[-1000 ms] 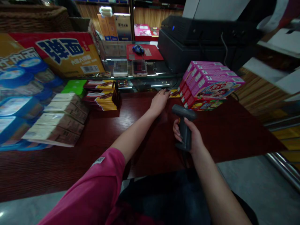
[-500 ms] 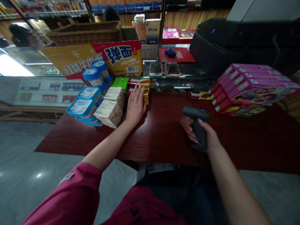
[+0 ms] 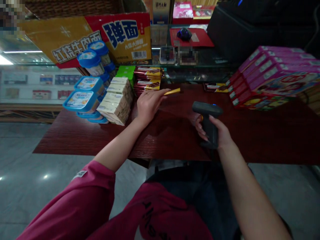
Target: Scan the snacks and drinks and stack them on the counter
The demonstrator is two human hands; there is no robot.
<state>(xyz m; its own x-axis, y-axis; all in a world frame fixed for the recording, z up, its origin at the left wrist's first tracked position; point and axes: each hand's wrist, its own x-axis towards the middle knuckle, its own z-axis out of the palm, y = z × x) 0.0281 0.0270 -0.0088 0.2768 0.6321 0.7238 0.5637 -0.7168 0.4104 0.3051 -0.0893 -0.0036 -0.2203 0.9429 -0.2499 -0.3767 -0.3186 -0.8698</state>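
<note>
My left hand (image 3: 150, 105) is closed on a thin snack packet (image 3: 173, 92), whose yellow end sticks out to the right past the fingers. Just behind that hand lie two stacks of similar red and yellow snack packets (image 3: 148, 84). Wrapped round the handle of a dark barcode scanner (image 3: 209, 121), my right hand (image 3: 222, 131) holds it upright above the counter, its head pointing left. A single packet of the same colours (image 3: 216, 87) lies flat farther back, beside the pink boxes.
Left of the packets stand small cream cartons (image 3: 115, 101), a green pack (image 3: 126, 72) and blue-lidded tubs (image 3: 83, 100). A printed cardboard box (image 3: 125, 38) is behind them. Pink and red boxes (image 3: 272, 78) are stacked at right. A mouse (image 3: 184, 34) rests on a red mat.
My left hand has lifted a snack packet off the stack and moved it slightly right and nearer. The right hand still holds the scanner. The camera view has tilted down.
</note>
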